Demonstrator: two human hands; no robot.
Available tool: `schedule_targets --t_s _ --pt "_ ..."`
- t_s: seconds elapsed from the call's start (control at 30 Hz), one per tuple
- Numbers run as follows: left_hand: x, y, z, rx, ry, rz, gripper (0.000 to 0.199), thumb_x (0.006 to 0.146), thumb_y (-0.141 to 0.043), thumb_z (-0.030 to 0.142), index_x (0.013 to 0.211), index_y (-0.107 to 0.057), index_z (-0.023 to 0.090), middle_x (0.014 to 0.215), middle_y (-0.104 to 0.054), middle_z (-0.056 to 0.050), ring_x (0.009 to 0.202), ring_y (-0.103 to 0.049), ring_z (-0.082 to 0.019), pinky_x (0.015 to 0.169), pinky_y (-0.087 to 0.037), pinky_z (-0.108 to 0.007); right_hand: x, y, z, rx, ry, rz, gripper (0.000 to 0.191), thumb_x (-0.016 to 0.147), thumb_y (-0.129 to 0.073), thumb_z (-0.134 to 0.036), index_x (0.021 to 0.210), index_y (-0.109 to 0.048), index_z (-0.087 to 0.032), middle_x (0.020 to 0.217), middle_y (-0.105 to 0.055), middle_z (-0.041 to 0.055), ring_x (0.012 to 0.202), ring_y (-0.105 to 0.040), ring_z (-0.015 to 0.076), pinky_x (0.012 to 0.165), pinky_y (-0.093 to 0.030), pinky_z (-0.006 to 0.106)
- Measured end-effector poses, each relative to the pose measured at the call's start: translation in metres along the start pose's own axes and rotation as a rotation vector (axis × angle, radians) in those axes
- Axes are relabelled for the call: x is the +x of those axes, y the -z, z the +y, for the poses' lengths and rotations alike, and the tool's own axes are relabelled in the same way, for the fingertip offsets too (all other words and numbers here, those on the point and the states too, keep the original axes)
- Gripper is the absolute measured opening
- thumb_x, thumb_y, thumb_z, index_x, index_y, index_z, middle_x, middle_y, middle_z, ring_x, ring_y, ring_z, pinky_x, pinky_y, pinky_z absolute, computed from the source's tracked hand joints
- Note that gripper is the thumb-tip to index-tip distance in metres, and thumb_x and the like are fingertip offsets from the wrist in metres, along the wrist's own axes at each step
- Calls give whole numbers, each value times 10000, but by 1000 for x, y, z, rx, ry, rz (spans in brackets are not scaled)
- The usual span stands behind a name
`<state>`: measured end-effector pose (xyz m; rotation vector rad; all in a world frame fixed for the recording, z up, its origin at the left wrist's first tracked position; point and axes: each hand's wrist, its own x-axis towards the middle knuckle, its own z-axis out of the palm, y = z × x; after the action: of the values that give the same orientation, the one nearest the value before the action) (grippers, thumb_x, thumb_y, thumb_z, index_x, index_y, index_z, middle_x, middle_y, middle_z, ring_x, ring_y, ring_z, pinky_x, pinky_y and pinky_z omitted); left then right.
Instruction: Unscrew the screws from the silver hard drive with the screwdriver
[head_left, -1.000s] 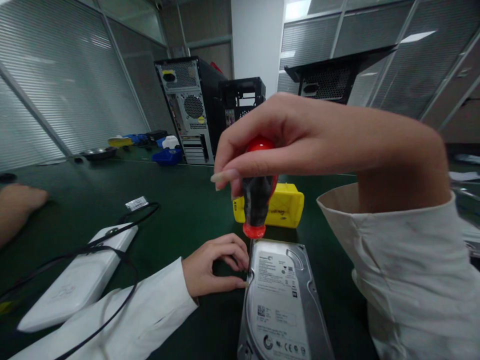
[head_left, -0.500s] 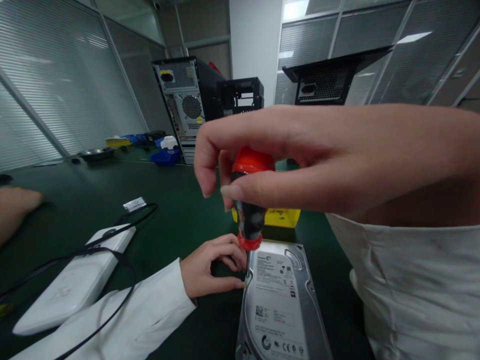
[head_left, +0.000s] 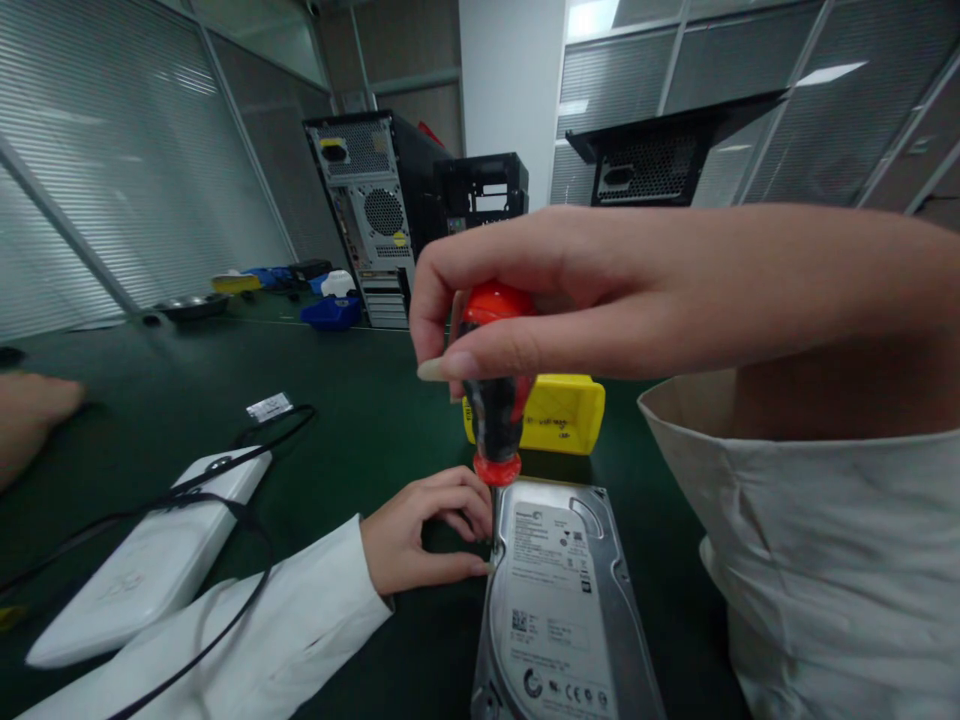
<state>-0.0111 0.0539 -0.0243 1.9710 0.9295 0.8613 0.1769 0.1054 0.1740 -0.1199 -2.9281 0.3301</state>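
My right hand [head_left: 517, 310] is closed round the red and black handle of a screwdriver [head_left: 496, 425]. The tool stands nearly upright, its thin shaft reaching down to the upper left edge of a silver hard drive [head_left: 559, 610]. The drive lies label up on the table; its lower end runs out of view. At the drive's left edge, beside the shaft, my left hand [head_left: 431, 530] has its thumb and curled fingers on the side. The screw under the tip, if any, is hidden.
Behind the drive sits a yellow bin [head_left: 566, 415]. A white power bank [head_left: 150, 560] with black cables lies on the left, and another person's hand [head_left: 34, 415] rests beyond it. Computer cases [head_left: 382, 200] and a blue bin [head_left: 330, 313] stand at the back of the green table.
My right hand has shifted slightly, its fingers turning round the screwdriver handle, and more of the yellow bin shows. My left hand and the hard drive stay put.
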Motion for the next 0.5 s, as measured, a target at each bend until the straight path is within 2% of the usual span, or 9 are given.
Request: schedule_targets --t_s 0.23,0.5 --pt "0 0 -1 -1 -5 0 192 709 -690 207 865 -641 108 944 -534 -72 772 -586 -134 673 -540 -221 1 1 1 -38 -3 25 259 813 -487 -334 923 -615 -138 717 -548 -80 580 -441 -46 475 -320 24" --pt "1 0 1 16 3 -4 183 713 -688 212 859 -634 116 946 -534 -65 764 -580 -124 680 -538 -224 2 0 3 -78 -107 84 365 746 -500 -441 887 -644 -137 594 -535 -98 511 -443 -46 456 -260 66"
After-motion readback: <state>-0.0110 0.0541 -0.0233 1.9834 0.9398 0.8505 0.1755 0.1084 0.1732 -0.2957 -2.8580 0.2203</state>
